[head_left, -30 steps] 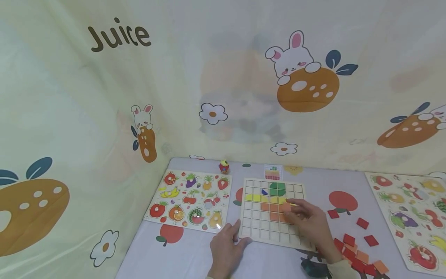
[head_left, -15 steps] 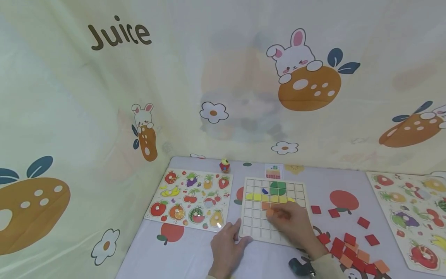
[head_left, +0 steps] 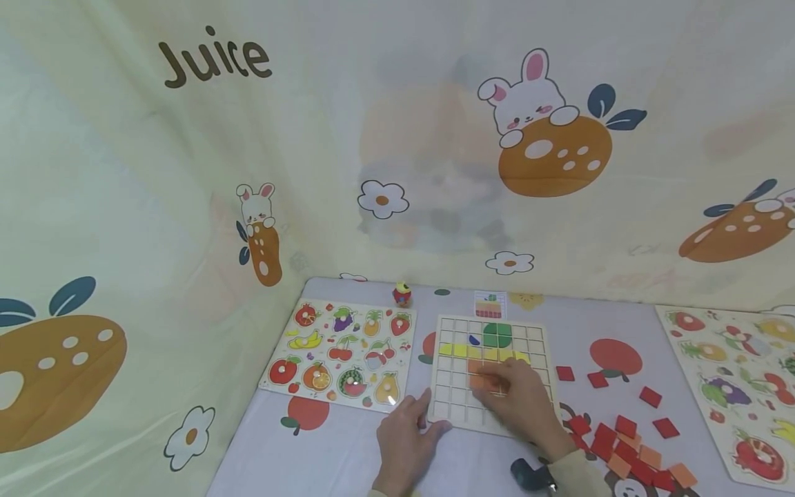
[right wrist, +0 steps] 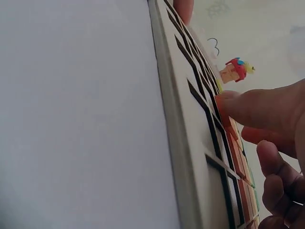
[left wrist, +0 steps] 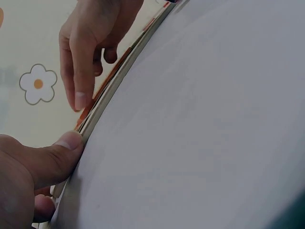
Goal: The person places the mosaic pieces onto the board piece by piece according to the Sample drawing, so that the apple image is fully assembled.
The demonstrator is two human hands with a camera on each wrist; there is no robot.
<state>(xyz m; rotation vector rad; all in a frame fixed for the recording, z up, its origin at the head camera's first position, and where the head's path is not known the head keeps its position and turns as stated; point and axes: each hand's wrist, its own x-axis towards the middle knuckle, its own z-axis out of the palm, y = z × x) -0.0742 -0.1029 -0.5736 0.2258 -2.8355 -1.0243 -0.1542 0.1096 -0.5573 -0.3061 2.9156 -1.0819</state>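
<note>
A wooden grid board (head_left: 452, 408) lies on the table, with green tiles (head_left: 497, 335), a yellow row (head_left: 458, 351) and orange tiles (head_left: 475, 366) set in its cells. My right hand (head_left: 522, 404) reaches over the board, its fingertips pressing an orange tile (head_left: 481, 382) flat into a middle cell. In the right wrist view the index finger (right wrist: 248, 107) bears on the board (right wrist: 190, 143). My left hand (head_left: 404, 442) rests on the table, its thumb (left wrist: 52, 160) pushed against the board's edge (left wrist: 119, 71) at the near left corner.
A fruit peg puzzle (head_left: 341, 355) lies left of the board and another (head_left: 733, 386) at far right. Several loose red and orange tiles (head_left: 627, 442) are scattered at near right. A small toy figure (head_left: 401, 295) and a pattern card (head_left: 490, 304) sit behind the board.
My right hand has carried an orange tile leftwards across the board, from the right-hand cells to a middle cell, and now presses it down. The left hand has stayed put.
</note>
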